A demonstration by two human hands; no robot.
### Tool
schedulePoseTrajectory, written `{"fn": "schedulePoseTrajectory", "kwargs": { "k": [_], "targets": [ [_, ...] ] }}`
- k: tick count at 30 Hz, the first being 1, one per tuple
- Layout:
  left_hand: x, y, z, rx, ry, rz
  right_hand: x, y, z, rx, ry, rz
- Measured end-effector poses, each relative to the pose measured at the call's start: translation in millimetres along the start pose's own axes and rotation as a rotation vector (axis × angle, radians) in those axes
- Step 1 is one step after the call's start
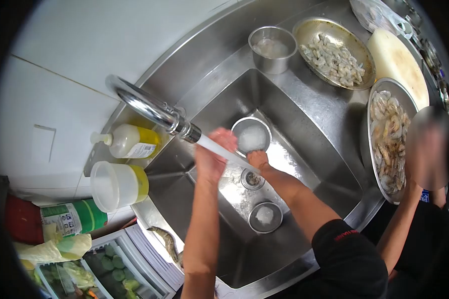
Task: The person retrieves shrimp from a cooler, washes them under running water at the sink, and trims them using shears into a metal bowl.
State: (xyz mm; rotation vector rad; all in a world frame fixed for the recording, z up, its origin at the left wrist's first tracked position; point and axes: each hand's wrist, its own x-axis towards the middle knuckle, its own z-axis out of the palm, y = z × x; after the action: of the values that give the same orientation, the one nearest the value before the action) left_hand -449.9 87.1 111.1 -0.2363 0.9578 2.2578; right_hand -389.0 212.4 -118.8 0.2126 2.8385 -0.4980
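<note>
Water from the curved chrome faucet (pixel 149 107) streams down past my left hand (pixel 213 155), whose fingers are slightly blurred and apart, with nothing visible in them. My right hand (pixel 258 160) grips the near rim of a round metal container (pixel 267 127) in the stainless sink (pixel 309 144). Whitish, cloudy contents (pixel 252 138) fill that container. Below the drain (pixel 253 179), a smaller round metal cup (pixel 280 219) holds a pale lump. The stream crosses in front of my right wrist.
On the counter stand a metal pot (pixel 274 65), a bowl of peeled shrimp (pixel 334 62) and a bowl of unpeeled shrimp (pixel 388 144). A co-worker's arm (pixel 399 231) is beside it. A soap bottle (pixel 129 141), a plastic tub (pixel 112 187) and a single shrimp (pixel 165 241) line the left.
</note>
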Motion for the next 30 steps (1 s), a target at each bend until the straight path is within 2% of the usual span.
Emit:
{"fn": "schedulePoseTrajectory", "kwargs": {
  "k": [1, 2, 3, 5, 6, 8, 9, 10, 11, 12, 13, 15, 16, 17, 18, 19, 20, 21, 22, 23, 24, 25, 27, 28, 29, 30],
  "targets": [
    [0.0, -16.7, -6.8, 0.108, 0.028, -0.089, -4.0, -3.3, -19.9, 0.066, -0.135, -0.030],
    [-0.1, -35.4, -8.3, 0.345, 0.093, -0.122, -11.7, -4.4, -24.0, 0.027, 0.039, -0.092],
    [-0.9, -53.0, -8.3, 0.579, 0.155, -0.152, -15.9, -4.8, -30.3, 0.010, 0.043, -0.091],
    [-8.1, -78.3, -6.4, 0.738, 0.297, -0.134, -25.3, -8.8, -41.9, 0.087, 0.135, -0.024],
    [-10.8, -89.4, -7.3, 0.732, 0.285, -0.133, -32.7, -10.9, -37.7, 0.147, 0.269, -0.006],
    [-15.4, -109.5, -14.3, 0.770, 0.453, -0.010, -65.5, -31.0, -72.1, 0.171, 0.211, 0.065],
    [-15.7, -116.1, -24.3, 0.766, 0.447, -0.014, -83.1, -40.5, -87.3, 0.205, 0.150, 0.129],
    [-13.7, -119.1, -38.0, 0.794, 0.494, -0.118, -97.0, -45.5, -88.0, 0.201, 0.152, 0.133],
    [-12.9, -118.2, -49.9, 0.824, 0.540, -0.221, -111.1, -51.7, -87.2, 0.340, 0.191, 0.105],
    [-14.4, -112.5, -57.8, 0.807, 0.429, -0.264, -122.2, -56.8, -88.7, 0.478, 0.234, 0.076],
    [-18.6, -103.6, -59.1, 0.829, 0.471, -0.326, -132.9, -61.7, -92.3, 0.477, 0.242, 0.078],
    [-22.1, -99.0, -65.9, 1.057, 0.554, -0.227, -152.1, -72.8, -104.9, 0.776, 0.356, -0.086],
    [-33.2, -88.9, -51.2, 1.061, 0.553, -0.221, -156.8, -70.5, -130.4, 0.811, -0.001, 0.045],
    [-47.2, -80.4, -36.0, 1.053, 0.526, -0.212, -150.3, -62.9, -113.3, 0.811, 0.005, 0.042],
    [-56.6, -74.6, -22.8, 1.044, 0.496, -0.202, -133.5, -51.7, -83.9, 0.489, 0.254, 0.098],
    [-59.2, -78.3, -20.5, 1.045, 0.491, -0.192, -127.3, -53.4, -91.7, 0.158, 0.497, 0.153],
    [-62.2, -84.8, -20.2, 1.036, 0.452, -0.145, -123.6, -55.1, -99.4, 0.088, 0.294, 0.163],
    [-63.6, -84.6, -14.4, 1.025, 0.412, -0.097, -120.1, -59.7, -109.1, 0.083, 0.309, 0.161],
    [-62.9, -81.4, -9.8, 1.153, 0.452, -0.019, -117.3, -62.1, -118.9, 0.429, 0.123, 0.111],
    [-61.9, -74.6, -8.4, 1.147, 0.445, -0.010, -117.2, -63.2, -126.4, 0.771, -0.077, 0.056],
    [-62.3, -62.1, -8.0, 1.225, 0.429, -0.042, -112.2, -52.4, -115.0, 0.692, -0.059, -0.171],
    [-65.5, -47.7, 1.7, 1.301, 0.413, -0.073, -118.4, -52.7, -127.1, 0.687, -0.058, -0.173],
    [-69.7, -32.9, 17.8, 1.372, 0.438, -0.077, -126.0, -54.6, -151.9, 0.283, -0.115, 0.005],
    [-68.0, -30.0, 21.5, 1.459, 0.430, -0.045, -132.2, -64.5, -145.6, 0.229, 0.144, -0.005],
    [-65.4, -27.6, 26.0, 1.545, 0.421, -0.014, -137.8, -71.9, -146.5, 0.227, 0.150, -0.008],
    [-63.6, -23.1, 37.5, 1.621, 0.426, -0.018, -148.3, -78.2, -152.9, 0.711, -0.030, 0.000]
  ]
}}
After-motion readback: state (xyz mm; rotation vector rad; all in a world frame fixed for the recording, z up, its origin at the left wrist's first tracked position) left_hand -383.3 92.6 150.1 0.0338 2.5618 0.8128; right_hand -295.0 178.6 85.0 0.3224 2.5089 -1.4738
